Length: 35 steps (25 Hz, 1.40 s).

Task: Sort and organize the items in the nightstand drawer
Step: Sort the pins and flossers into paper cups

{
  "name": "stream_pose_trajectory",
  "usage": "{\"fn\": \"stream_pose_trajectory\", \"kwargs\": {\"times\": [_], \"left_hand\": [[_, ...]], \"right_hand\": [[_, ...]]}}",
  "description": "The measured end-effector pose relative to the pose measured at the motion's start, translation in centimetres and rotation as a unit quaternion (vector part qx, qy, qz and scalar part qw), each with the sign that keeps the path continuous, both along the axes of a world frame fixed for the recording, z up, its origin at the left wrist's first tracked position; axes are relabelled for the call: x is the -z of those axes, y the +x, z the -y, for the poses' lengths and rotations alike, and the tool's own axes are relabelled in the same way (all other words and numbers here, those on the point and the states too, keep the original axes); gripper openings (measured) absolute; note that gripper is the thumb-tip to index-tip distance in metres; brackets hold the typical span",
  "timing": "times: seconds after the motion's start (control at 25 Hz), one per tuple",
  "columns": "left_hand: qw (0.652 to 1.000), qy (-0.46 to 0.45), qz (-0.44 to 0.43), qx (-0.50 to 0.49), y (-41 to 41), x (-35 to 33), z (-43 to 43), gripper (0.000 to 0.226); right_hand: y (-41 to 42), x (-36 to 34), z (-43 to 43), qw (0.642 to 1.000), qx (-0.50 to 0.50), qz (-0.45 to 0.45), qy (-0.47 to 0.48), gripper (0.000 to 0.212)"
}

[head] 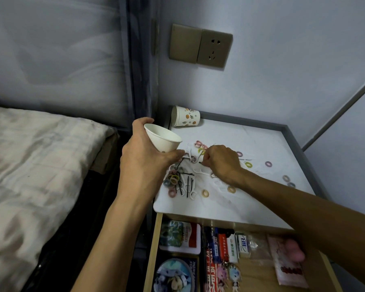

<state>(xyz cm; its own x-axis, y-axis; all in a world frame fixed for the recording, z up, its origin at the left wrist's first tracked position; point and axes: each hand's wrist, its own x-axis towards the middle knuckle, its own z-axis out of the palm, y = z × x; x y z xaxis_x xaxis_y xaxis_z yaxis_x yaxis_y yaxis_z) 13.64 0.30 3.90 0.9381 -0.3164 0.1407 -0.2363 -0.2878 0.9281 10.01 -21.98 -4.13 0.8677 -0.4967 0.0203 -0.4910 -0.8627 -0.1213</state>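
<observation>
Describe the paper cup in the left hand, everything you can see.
The paper cup is white and tapered, with a small printed spot low on its wall. It looks like thin paper. It is tilted, mouth turned up toward the camera; the inside that shows is bare. The left hand grips it, thumb against its lower wall, in the air over the left edge of the nightstand top.
</observation>
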Motion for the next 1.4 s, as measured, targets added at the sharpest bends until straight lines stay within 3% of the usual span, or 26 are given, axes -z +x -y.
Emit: {"fn": "stream_pose_trajectory", "kwargs": {"times": [0.16,0.36,0.44,0.6,0.76,0.84,1.08,1.4], "left_hand": [[1.000,-0.004,-0.001,0.003,0.0,-0.1,0.0,0.084],[1.000,0.003,0.020,-0.013,0.5,0.0,-0.7,0.079],[1.000,0.007,0.017,-0.017,0.7,0.2,-0.8,0.080],[1.000,0.006,0.019,-0.022,0.7,0.2,-0.9,0.081],[0.999,0.006,0.020,-0.029,1.0,0.3,-1.1,0.081],[0.999,0.003,0.021,-0.027,1.0,0.3,-1.2,0.081],[0.999,0.009,0.027,-0.029,1.2,0.4,-1.3,0.082],[0.999,0.007,0.027,-0.028,1.2,0.4,-1.2,0.082]], "right_hand": [[-0.4,0.5,-0.5,0.995,-0.050,-0.035,-0.075,0.015],[0.5,-1.2,-0.5,0.989,-0.028,0.131,0.055,0.009],[1.2,-1.7,-0.7,0.985,-0.045,0.152,0.063,0.009],[2.1,-1.4,-0.5,0.981,-0.122,0.105,0.109,0.012],[3.6,-1.2,-1.2,0.963,-0.265,0.043,-0.035,0.014],[4.1,-1.2,-1.5,0.954,-0.293,0.049,-0.033,0.012],[4.5,-0.7,-1.6,0.955,-0.296,0.000,-0.011,0.014],[3.7,0.1,-0.4,0.964,-0.255,0.009,-0.073,0.014]]}}
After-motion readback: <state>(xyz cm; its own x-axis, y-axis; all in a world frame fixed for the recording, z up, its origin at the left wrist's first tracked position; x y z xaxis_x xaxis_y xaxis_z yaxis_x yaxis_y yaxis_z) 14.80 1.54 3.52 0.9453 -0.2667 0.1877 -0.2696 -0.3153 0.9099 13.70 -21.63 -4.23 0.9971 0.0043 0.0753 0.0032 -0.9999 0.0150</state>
